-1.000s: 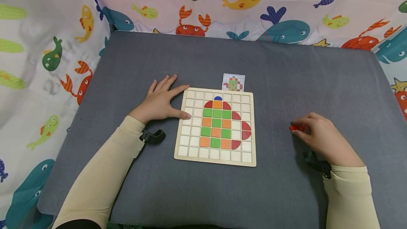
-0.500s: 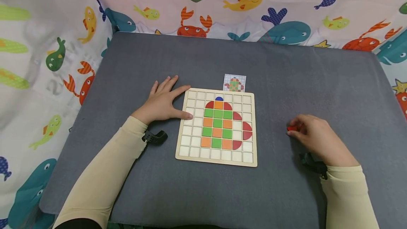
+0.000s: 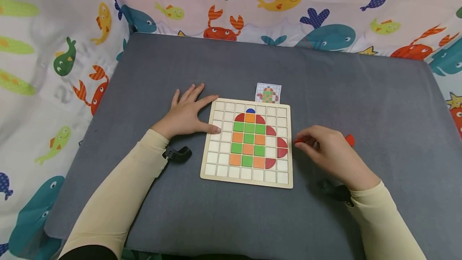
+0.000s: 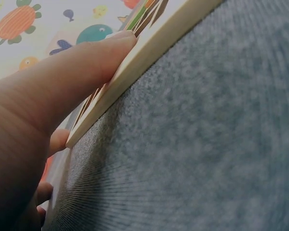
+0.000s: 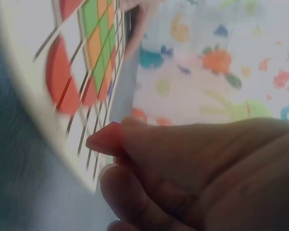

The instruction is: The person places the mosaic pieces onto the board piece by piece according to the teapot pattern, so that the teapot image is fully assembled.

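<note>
A wooden grid board lies on the grey table, with green, orange, red and blue tiles set in its squares. My left hand is spread at its left side, thumb on the rim and forefinger at the top-left corner. In the left wrist view the thumb lies across the board's edge. My right hand pinches a small red tile between thumb and fingertips, just right of the board. Its corner points toward the board in the right wrist view.
Another red piece lies on the table behind the right hand, partly hidden by it. A small printed pattern card sits against the board's top edge. A curtain with sea animals stands behind the grey table.
The right hand has moved left from the table's right side to near the board, carrying the red tile. A red piece now shows behind it. The left hand has stayed on the board.
</note>
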A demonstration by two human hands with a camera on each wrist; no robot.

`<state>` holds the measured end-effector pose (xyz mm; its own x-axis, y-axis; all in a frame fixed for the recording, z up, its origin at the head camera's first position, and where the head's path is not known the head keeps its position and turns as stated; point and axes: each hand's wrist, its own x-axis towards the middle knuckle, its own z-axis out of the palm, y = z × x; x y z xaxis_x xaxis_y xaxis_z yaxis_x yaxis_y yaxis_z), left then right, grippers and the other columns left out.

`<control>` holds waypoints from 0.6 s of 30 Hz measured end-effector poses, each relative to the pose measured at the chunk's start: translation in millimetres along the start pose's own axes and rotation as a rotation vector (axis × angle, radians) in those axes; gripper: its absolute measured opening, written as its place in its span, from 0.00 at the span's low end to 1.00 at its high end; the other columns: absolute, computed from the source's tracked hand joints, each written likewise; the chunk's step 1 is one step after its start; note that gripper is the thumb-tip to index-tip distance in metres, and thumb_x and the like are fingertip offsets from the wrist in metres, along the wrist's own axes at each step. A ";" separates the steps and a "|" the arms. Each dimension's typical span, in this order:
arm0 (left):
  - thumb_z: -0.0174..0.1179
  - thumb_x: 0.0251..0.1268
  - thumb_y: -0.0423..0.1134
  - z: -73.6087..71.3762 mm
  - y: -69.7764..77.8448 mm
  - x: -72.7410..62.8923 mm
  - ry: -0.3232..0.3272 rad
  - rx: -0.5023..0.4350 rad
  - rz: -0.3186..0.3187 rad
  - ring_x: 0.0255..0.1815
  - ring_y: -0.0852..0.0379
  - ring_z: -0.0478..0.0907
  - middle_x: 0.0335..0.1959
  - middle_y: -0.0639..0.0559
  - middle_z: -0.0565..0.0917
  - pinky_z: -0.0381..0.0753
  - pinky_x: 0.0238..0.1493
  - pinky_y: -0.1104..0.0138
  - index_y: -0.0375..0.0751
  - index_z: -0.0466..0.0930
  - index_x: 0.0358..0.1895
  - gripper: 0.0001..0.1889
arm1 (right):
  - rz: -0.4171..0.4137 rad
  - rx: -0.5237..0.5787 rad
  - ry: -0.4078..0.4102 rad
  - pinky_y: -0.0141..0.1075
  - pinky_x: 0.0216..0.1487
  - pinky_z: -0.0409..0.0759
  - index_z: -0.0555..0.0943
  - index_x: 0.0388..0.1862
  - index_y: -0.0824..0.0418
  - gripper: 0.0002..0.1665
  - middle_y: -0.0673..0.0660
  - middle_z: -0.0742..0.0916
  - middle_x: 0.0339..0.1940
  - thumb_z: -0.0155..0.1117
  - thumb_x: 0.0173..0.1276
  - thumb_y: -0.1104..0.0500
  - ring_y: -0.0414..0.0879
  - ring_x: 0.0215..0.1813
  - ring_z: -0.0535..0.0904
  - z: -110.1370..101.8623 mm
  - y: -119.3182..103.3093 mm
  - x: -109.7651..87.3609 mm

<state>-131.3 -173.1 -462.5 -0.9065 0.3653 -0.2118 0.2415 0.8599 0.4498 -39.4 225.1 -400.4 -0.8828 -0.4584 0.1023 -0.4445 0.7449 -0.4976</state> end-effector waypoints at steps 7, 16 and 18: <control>0.69 0.44 0.82 0.7 -0.1 2.6 -0.001 0.003 0.008 0.88 0.46 0.29 0.89 0.50 0.40 0.22 0.80 0.38 0.71 0.57 0.84 0.60 | -0.041 0.096 -0.123 0.33 0.35 0.81 0.91 0.46 0.57 0.10 0.46 0.88 0.37 0.78 0.66 0.64 0.38 0.35 0.80 12.3 -21.5 28.0; 0.70 0.45 0.80 0.1 0.0 1.5 0.008 0.002 0.002 0.88 0.46 0.30 0.89 0.49 0.41 0.23 0.81 0.38 0.69 0.58 0.84 0.59 | -0.213 0.122 -0.222 0.35 0.38 0.78 0.93 0.47 0.57 0.10 0.46 0.85 0.37 0.75 0.70 0.65 0.39 0.37 0.76 31.7 -51.4 66.0; 0.71 0.46 0.80 -0.2 -0.1 0.6 0.012 0.001 0.000 0.88 0.45 0.30 0.89 0.48 0.41 0.23 0.81 0.38 0.69 0.59 0.84 0.58 | -0.244 0.104 -0.241 0.35 0.42 0.80 0.93 0.48 0.57 0.10 0.46 0.85 0.39 0.74 0.70 0.65 0.39 0.39 0.77 35.9 -57.4 72.9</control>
<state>-132.0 -173.0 -462.5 -0.9105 0.3608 -0.2019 0.2416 0.8605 0.4484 -72.7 131.6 -395.2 -0.6854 -0.7276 0.0289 -0.6092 0.5513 -0.5701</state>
